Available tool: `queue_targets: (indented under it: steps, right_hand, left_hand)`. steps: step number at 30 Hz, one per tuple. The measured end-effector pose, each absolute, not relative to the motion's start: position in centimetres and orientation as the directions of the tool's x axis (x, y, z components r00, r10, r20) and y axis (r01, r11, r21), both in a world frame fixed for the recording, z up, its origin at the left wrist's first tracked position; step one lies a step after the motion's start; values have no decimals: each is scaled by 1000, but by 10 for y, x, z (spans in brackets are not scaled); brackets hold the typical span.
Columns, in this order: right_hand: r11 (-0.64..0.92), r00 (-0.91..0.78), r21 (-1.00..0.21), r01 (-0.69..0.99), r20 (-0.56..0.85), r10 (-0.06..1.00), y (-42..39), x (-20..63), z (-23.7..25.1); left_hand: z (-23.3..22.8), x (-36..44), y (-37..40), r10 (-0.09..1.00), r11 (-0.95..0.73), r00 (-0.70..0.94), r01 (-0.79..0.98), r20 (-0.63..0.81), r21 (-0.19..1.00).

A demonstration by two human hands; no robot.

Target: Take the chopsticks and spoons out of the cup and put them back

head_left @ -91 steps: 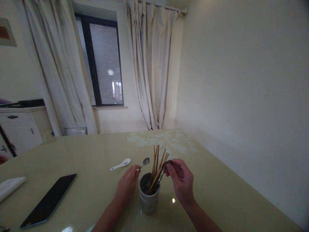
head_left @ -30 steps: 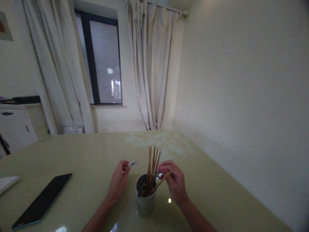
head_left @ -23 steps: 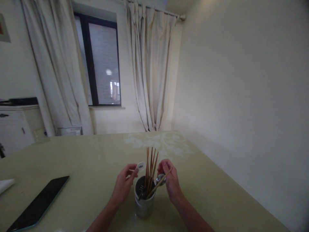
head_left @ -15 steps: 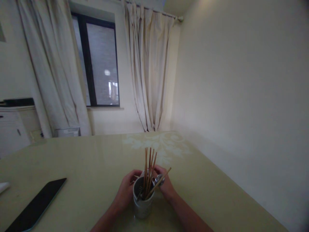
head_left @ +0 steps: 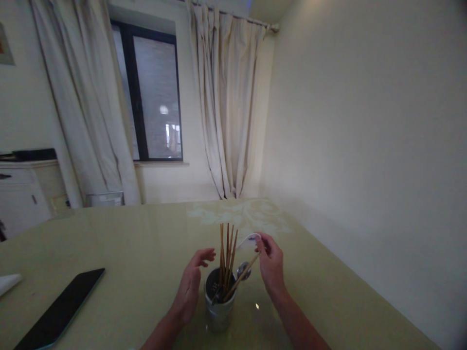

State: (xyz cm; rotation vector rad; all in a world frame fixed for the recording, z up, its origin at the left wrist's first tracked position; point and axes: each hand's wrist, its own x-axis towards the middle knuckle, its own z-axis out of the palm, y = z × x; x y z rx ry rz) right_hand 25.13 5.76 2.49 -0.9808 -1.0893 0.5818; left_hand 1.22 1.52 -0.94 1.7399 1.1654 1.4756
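Observation:
A light-coloured cup (head_left: 221, 313) stands upright on the table, holding several wooden chopsticks (head_left: 228, 257) and a metal spoon (head_left: 243, 270) that leans out to the right. My left hand (head_left: 191, 279) is beside the cup on its left, fingers apart and curved, with nothing in them. Behind and to the right of the cup, my right hand (head_left: 270, 260) pinches a white ceramic spoon (head_left: 250, 239) with a bluish mark. Its curved edge shows, while part of it is hidden by my fingers and it blurs against the table.
A black phone or tablet-like slab (head_left: 60, 308) lies on the table (head_left: 146, 243) at left, with a white object (head_left: 9, 283) at the edge. A wall (head_left: 365, 146) runs along the right side. Curtains (head_left: 233, 107) and a window (head_left: 156, 97) are behind the table.
My right hand has moved right, away from behind the cup, carrying the white spoon. My left hand has come off to the left of the cup and its fingers have opened.

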Motion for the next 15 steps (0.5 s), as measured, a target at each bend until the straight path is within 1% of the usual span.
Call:
queue_targets:
  steps: [3,5,6,8,11,13,15]
  right_hand:
    - [513,514,-857,51,463,722,56,268,36]
    - [547,523,-837,33,481,704,51,271,42]
    - [566,499,-824,28,502,706,48,269,44]
    - [604,393,-796,25,564,726,41,263,45]
    - [656,185,-755,23,648,739,32,252,43]
    - [674,73,-738,23,674,735,29,247,41]
    - [678,-15,-735,21,678,735,28,246,40]
  left_hand:
    - [-15,10,9,855,-509,198,149,479,848]
    - [-16,15,6,842,-488,300,71,448,870]
    - [-16,19,4,833,-473,348,43,430,880]
    - [-11,26,2,803,-469,425,22,417,883]
    - [-1,32,-1,773,-479,497,48,395,877]
    - [5,32,-2,778,-467,504,62,376,882]
    - [7,32,-3,810,-406,484,56,331,912]
